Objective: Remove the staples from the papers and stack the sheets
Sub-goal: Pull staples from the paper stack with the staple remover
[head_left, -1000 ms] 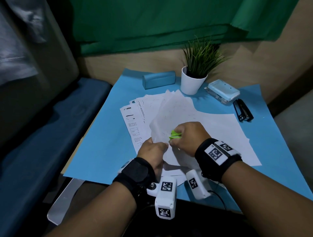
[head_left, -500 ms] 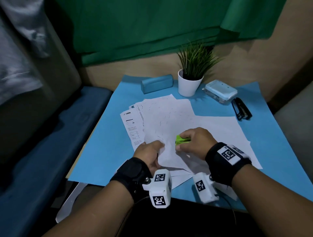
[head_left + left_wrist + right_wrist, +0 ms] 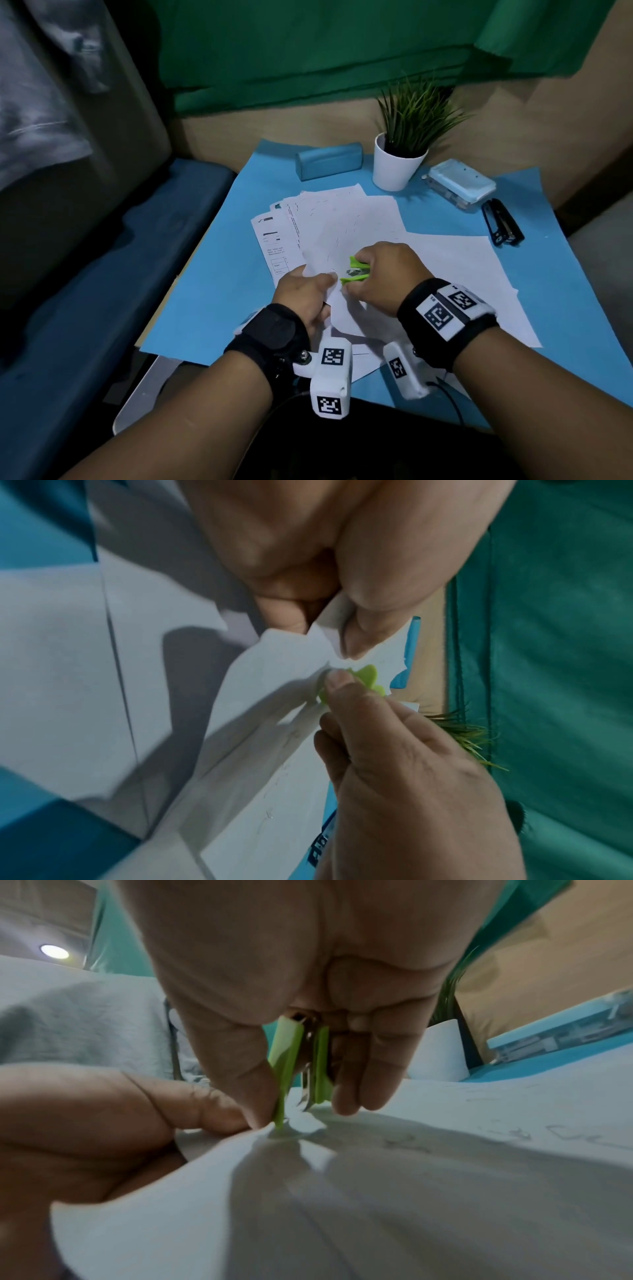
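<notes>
White sheets of paper (image 3: 356, 222) lie fanned over a blue mat (image 3: 582, 308). My left hand (image 3: 308, 291) pinches the near corner of the top stapled sheets (image 3: 329, 631) between thumb and fingers. My right hand (image 3: 383, 274) grips a lime-green staple remover (image 3: 356, 272) between thumb and fingers. Its metal claws point down at that same corner (image 3: 301, 1121), right beside my left thumb (image 3: 205, 1112). The staple itself is hidden. The green remover (image 3: 366, 680) shows just past my left fingertips in the left wrist view.
At the back of the mat stand a teal case (image 3: 329, 161), a white pot with a green plant (image 3: 397, 164), a light blue box (image 3: 460, 183) and a black stapler (image 3: 501, 222). A dark blue seat (image 3: 102, 274) lies to the left.
The lifted top sheet has dropped flat onto the pile. My right hand has brought the green remover down to the corner that my left hand pinches, and its handles are spread wider.
</notes>
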Demonstrator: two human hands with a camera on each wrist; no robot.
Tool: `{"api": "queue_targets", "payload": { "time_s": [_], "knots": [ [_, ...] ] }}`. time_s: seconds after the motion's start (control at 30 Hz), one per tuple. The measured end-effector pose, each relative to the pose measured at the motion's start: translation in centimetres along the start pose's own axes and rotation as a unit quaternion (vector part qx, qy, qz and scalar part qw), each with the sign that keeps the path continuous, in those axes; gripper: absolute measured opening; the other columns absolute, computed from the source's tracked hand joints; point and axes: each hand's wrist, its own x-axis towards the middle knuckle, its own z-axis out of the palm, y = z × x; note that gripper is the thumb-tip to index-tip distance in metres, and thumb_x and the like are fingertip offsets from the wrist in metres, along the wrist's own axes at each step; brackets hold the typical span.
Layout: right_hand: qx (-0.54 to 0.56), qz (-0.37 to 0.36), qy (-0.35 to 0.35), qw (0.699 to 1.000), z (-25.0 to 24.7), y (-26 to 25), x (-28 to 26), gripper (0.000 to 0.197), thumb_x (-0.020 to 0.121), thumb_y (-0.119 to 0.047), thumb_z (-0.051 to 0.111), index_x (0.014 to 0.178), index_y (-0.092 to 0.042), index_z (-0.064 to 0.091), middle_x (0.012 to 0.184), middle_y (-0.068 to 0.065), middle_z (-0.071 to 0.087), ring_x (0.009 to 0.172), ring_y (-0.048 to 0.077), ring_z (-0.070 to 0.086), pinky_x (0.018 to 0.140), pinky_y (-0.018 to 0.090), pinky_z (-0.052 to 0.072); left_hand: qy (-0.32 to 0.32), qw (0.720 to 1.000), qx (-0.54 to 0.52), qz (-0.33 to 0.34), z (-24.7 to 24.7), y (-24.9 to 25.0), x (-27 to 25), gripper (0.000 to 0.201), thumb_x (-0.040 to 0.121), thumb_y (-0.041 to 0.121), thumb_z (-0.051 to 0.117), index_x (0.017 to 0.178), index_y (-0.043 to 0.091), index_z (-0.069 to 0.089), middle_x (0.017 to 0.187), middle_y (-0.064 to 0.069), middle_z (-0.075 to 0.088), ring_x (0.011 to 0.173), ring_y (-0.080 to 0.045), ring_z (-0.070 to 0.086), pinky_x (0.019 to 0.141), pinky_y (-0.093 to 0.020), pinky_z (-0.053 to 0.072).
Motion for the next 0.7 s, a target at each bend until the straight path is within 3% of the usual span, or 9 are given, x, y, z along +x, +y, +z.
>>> {"api": "queue_targets", "payload": {
  "time_s": [0.23,0.4,0.57,0.7],
  "knots": [
    [-0.025,-0.004,0.002,1.0,-0.8,0.0,-0.3,0.029,0.075,-0.044,0.07,0.079,-0.018,0.061,0.083,-0.001,0.053,0.085,0.022,0.052,0.07,0.028,0.035,-0.009,0.999,-0.03,0.012,1.1,-0.3,-0.6,0.016,0.094,0.001,0.061,0.107,0.004,0.07,0.078,-0.012,0.068,0.042,-0.015,0.053,0.04,-0.018,0.042],
    [-0.032,0.005,-0.001,0.999,-1.1,-0.2,-0.7,0.031,0.077,-0.044,0.068,0.086,-0.015,0.065,0.091,0.004,0.06,0.091,0.025,0.056,0.076,0.031,0.044,-0.016,0.999,-0.04,0.019,1.6,-0.9,-1.2,0.021,0.092,-0.003,0.056,0.102,0.008,0.071,0.079,-0.012,0.068,0.052,-0.018,0.051,0.045,-0.019,0.041],
    [-0.04,0.008,0.004,0.999,-1.1,-0.5,-1.0,0.029,0.078,-0.043,0.067,0.072,-0.018,0.052,0.081,0.003,0.055,0.082,0.026,0.052,0.07,0.03,0.038,-0.013,0.998,-0.059,0.032,1.9,-1.2,-1.4,0.021,0.079,0.004,0.063,0.095,0.01,0.075,0.091,-0.028,0.07,0.075,-0.03,0.054,0.066,-0.039,0.043],
    [-0.035,0.009,-0.003,0.999,-1.0,-0.4,-0.9,0.03,0.078,-0.042,0.066,0.068,-0.018,0.051,0.075,0.002,0.055,0.078,0.025,0.052,0.065,0.029,0.035,-0.012,0.998,-0.051,0.04,1.9,-1.4,-1.5,0.021,0.082,0.002,0.061,0.094,0.011,0.075,0.093,-0.024,0.072,0.08,-0.031,0.057,0.074,-0.045,0.043]
  ]
}}
